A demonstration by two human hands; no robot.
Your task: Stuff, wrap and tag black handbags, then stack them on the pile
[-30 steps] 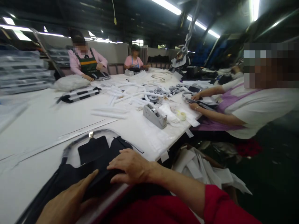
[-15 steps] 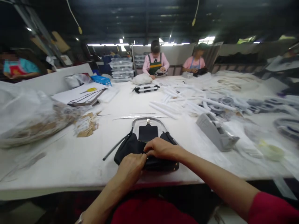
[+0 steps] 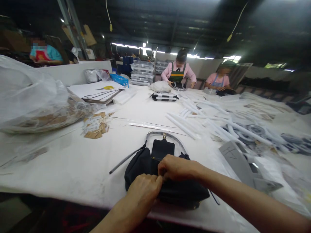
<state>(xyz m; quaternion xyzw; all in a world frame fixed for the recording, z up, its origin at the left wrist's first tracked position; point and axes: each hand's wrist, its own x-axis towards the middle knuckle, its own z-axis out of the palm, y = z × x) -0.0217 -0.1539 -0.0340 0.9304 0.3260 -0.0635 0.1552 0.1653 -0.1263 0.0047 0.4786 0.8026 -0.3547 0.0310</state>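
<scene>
A black handbag (image 3: 141, 165) lies on the white table near its front edge, its wrapped handle arching away from me. Its dark flap (image 3: 162, 149) with a gold clasp is folded back toward the far side. My left hand (image 3: 147, 191) is closed on the middle of the bag, fingers curled over the fabric. Right beside it, my right hand (image 3: 171, 168) pinches the bag just below the flap. The two hands touch at the fingertips, and what lies between them is hidden. A thin strap extends from the bag's left side.
Paper tags (image 3: 97, 126) and a big plastic bag (image 3: 36, 100) lie left. Yellow scissors (image 3: 108, 87) rest on stacked sheets. White wrapped strips (image 3: 182, 124) and a grey holder (image 3: 239, 163) are at right. Two people work across the table; another sits far left.
The camera view has turned and tilted, so the scene sits differently. Both hands remain on the handbag, whose right side now looks more spread. The person opposite has moved their hands apart.
</scene>
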